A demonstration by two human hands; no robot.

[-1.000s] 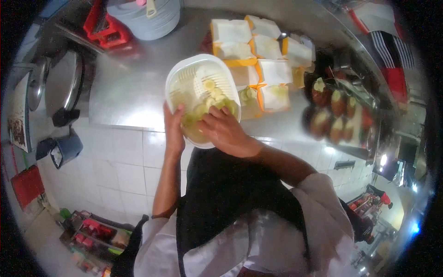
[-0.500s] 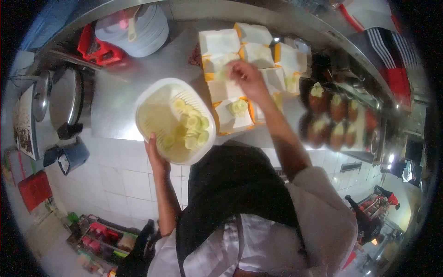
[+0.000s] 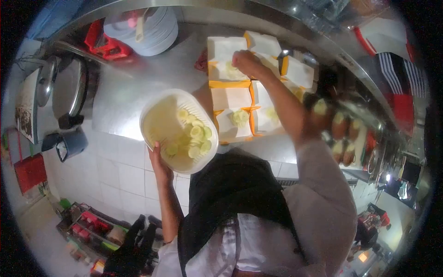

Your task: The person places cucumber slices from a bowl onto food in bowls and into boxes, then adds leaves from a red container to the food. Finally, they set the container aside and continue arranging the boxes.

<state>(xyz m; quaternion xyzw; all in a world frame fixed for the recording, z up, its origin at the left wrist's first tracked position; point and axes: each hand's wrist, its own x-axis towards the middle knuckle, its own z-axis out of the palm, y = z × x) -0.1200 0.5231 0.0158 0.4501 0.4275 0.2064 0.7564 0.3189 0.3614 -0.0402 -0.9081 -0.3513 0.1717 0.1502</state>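
Observation:
My left hand grips the near left rim of a white plastic basket, which is tilted and holds several pale green cucumber slices. Over the back row of open white-and-yellow food boxes is my right hand, its fingers drawn together. Whatever they hold, if anything, is hidden. Cucumber slices lie in the box just below that hand. More slices sit in the front left box, and others show in the box to its right, partly behind my forearm.
A stack of white plates and a red plastic crate stand at the back left of the steel counter. Several brown rounded items with pale green tops stand at the right. A metal shelf edge runs along the back.
My right hand has moved toward the back boxes, and the pale blurred slices near its fingers are gone from there. The view has shifted a little; my left hand still holds the basket.

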